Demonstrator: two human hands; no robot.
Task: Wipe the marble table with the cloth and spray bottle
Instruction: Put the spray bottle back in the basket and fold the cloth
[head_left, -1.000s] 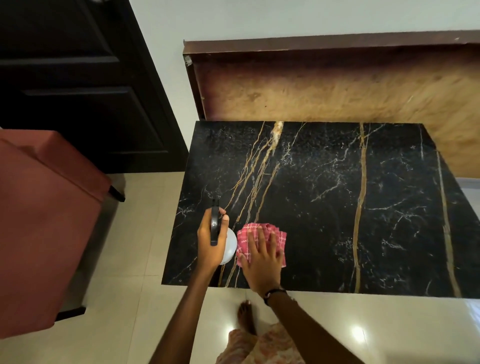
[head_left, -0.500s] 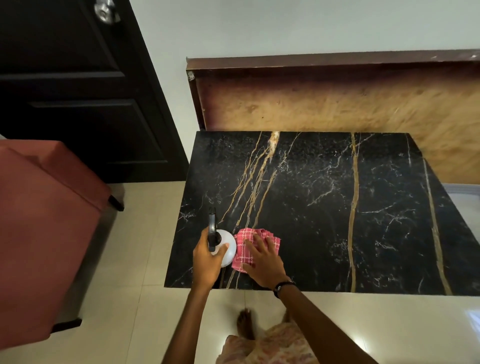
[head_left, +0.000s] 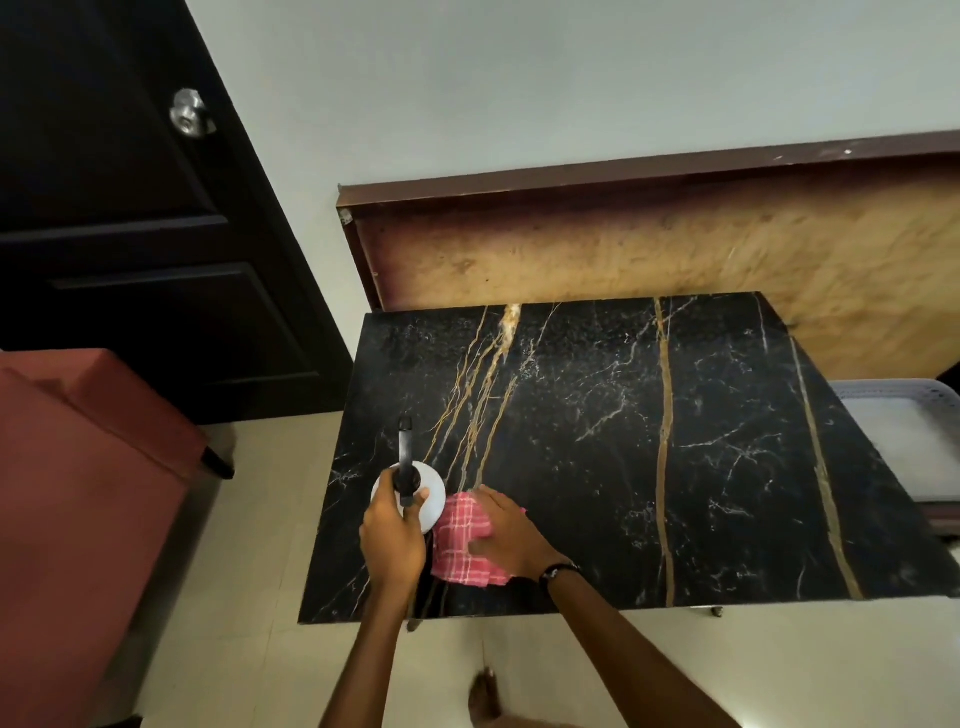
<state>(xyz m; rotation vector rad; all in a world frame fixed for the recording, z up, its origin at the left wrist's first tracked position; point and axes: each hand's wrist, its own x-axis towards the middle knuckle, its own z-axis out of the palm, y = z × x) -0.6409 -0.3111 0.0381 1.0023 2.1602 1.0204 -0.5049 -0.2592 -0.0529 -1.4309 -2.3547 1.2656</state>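
The black marble table (head_left: 649, 441) with gold and white veins fills the middle of the head view. At its near left corner my left hand (head_left: 392, 543) grips a white spray bottle (head_left: 428, 496) with a black trigger head, nozzle pointing away over the tabletop. Right beside it my right hand (head_left: 511, 538) presses flat on a folded pink checked cloth (head_left: 462, 545) lying on the marble. Cloth and bottle touch or nearly touch. The bottle's lower body is hidden by my hand.
A red upholstered chair (head_left: 78, 493) stands left of the table. A dark door (head_left: 130, 234) is behind it. A wooden board (head_left: 649, 244) leans on the wall behind the table. A white basket (head_left: 904, 441) sits at the right. My bare foot (head_left: 485, 699) is on the tiled floor.
My right hand and the cloth slid left and slightly toward me, closer to the bottle. The camera tilted up, showing more wall and door. The left hand keeps its hold.
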